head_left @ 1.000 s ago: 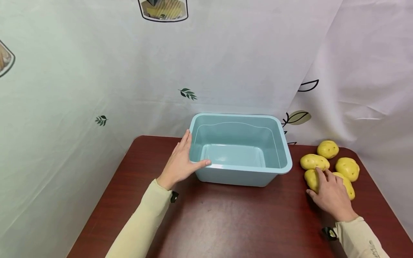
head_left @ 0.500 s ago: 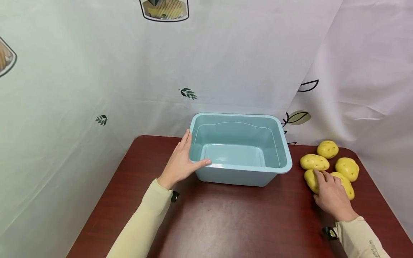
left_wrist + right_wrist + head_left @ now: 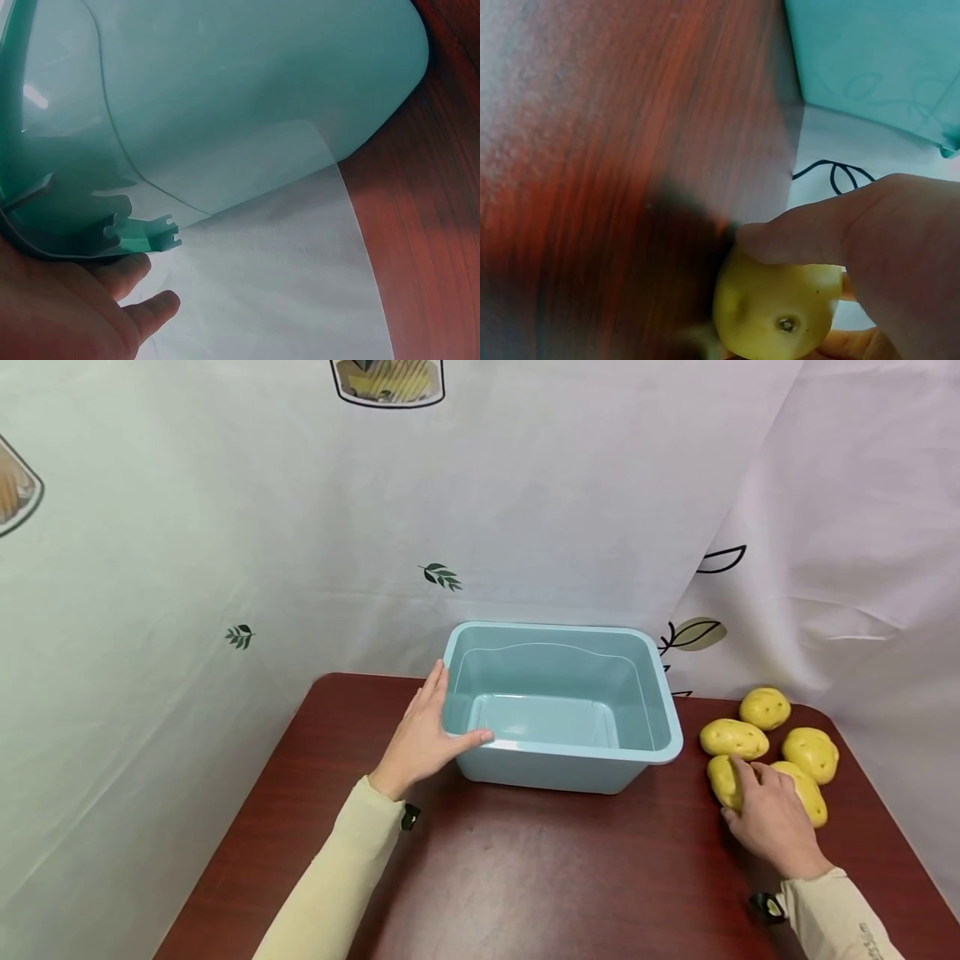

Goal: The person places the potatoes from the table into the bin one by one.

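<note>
A light-blue plastic basin stands at the back of the table, with no contents showing inside. My left hand rests at its front-left corner, fingers straight along the left side and thumb over the front rim. In the left wrist view, two fingertips reach past the edge of the basin. At the right, my right hand grips a yellow potato on the table. The right wrist view has the thumb against this potato, with other fingers partly hidden behind it.
Several other potatoes lie close round my right hand: an oblong one, a round one at the back, one at the right and one partly behind the hand. A white patterned cloth hangs behind the dark red table.
My right thumb has moved in against the potato, and the fingers have drawn closer round it. My left hand and the basin have kept their places.
</note>
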A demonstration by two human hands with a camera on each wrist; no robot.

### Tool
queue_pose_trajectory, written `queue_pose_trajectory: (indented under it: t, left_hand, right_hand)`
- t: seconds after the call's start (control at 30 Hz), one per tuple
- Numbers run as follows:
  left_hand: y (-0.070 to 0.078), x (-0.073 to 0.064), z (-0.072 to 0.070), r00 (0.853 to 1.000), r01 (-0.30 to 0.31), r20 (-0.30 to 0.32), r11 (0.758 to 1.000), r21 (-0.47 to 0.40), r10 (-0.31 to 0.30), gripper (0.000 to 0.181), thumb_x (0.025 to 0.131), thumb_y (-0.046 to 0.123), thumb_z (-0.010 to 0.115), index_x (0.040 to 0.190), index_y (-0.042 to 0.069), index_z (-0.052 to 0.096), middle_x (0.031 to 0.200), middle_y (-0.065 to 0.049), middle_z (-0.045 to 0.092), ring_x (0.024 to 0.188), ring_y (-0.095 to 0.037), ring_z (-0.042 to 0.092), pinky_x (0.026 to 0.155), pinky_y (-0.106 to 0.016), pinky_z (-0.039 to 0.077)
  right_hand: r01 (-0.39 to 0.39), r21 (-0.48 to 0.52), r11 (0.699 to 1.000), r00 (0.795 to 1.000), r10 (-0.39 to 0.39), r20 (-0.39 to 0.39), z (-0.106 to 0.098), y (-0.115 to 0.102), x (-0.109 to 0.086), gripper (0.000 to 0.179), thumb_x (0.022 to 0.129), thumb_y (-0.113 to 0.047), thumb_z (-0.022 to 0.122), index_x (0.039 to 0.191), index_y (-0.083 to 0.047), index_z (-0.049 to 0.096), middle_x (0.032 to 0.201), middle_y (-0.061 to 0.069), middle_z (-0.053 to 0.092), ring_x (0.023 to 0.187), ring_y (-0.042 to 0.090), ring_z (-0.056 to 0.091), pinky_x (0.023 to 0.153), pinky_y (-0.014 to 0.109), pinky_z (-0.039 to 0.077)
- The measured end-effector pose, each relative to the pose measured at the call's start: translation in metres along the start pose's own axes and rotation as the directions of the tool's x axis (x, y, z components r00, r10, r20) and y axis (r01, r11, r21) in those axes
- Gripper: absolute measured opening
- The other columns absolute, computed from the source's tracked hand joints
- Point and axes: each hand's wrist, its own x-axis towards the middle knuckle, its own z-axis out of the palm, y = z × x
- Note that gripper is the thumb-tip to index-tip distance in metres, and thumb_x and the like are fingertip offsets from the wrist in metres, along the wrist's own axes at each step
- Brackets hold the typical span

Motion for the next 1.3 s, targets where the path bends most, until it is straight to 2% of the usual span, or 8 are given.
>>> queue_pose_trajectory:
  t: [0.23,0.57,1.0,1.3]
  left_hand:
    - [0.002,0.000,0.000,1.000,0.000,-0.004,1.000,-0.001,0.000,0.119,0.080,0.066,0.074,0.161,0.008,0.011,0.168,0.008,0.000,0.153,-0.034,0.011,0.120,-0.051,0.018]
    - [0.000,0.000,0.000,1.000,-0.007,-0.008,1.000,0.000,0.007,0.122,0.078,0.075,0.069,0.161,0.008,0.011,0.168,0.008,0.000,0.153,-0.034,0.012,0.120,-0.052,0.019]
    - [0.000,0.000,0.001,1.000,-0.003,-0.003,1.000,-0.002,0.003,0.123,0.077,0.078,0.067,0.162,0.008,0.011,0.168,0.009,-0.001,0.153,-0.032,0.011,0.119,-0.053,0.020]
    - [-0.002,0.000,0.000,1.000,-0.009,-0.010,1.000,-0.017,0.009,0.122,0.077,0.077,0.067,0.162,0.008,0.011,0.168,0.010,-0.001,0.154,-0.027,0.010,0.119,-0.054,0.021]
  right_hand:
    - [-0.034,0.028,0.999,0.999,0.034,0.020,0.001,-0.001,0.000,0.077,0.072,-0.002,0.078,0.138,0.015,0.041,0.121,0.046,0.041,0.107,0.063,0.037,0.088,0.072,0.034]
    - [-0.085,0.057,0.995,0.996,0.084,0.026,0.002,-0.006,-0.001,0.075,0.080,-0.009,0.073,0.141,0.016,0.037,0.124,0.044,0.039,0.108,0.062,0.036,0.084,0.072,0.036]
    - [-0.110,0.120,0.987,0.994,0.111,-0.002,-0.001,-0.010,-0.001,0.075,0.085,-0.009,0.071,0.144,0.018,0.032,0.128,0.048,0.037,0.113,0.066,0.033,0.091,0.072,0.030]
    - [-0.120,0.131,0.984,0.992,0.125,-0.030,-0.007,-0.015,-0.002,0.074,0.086,-0.010,0.071,0.142,0.019,0.034,0.128,0.049,0.039,0.112,0.064,0.036,0.095,0.070,0.029]
